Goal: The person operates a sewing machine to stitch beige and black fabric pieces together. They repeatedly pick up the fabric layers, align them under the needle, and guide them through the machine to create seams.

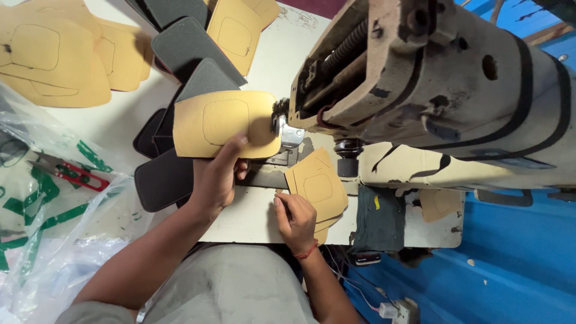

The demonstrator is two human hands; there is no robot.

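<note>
My left hand (pixel 217 180) reaches forward from a bare forearm that runs up from the lower left, wrist slightly bent. Its fingers (pixel 235 146) are clamped on the near edge of a tan, rounded-rectangle leather panel with a stitched outline (pixel 225 123), thumb on top, the rest curled below. The panel lies flat and level, its far end pushed right up to the needle area of the worn beige industrial sewing machine (pixel 432 78), touching the shiny metal presser foot (pixel 289 133).

My right hand (pixel 294 219) comes up from the bottom centre, forearm steep, with a red thread band (pixel 307 252) at the wrist. Its fingers are curled loosely, knuckles up, resting on the lower left edge of a small stack of tan leather pieces with stitched squares (pixel 318 187) that lies on the white bench (pixel 252 219) just right of the left hand. I cannot tell whether they pinch a piece or only press on it.

Under and left of the held panel lie several dark grey foam-backed panels (pixel 165 177), fanned out. Farther off, more tan cut pieces (pixel 54 54) are piled at the upper left. A pair of red-handled thread snips (pixel 72 173) rests on the clear plastic bag with green print (pixel 42 240) at the left.
</note>
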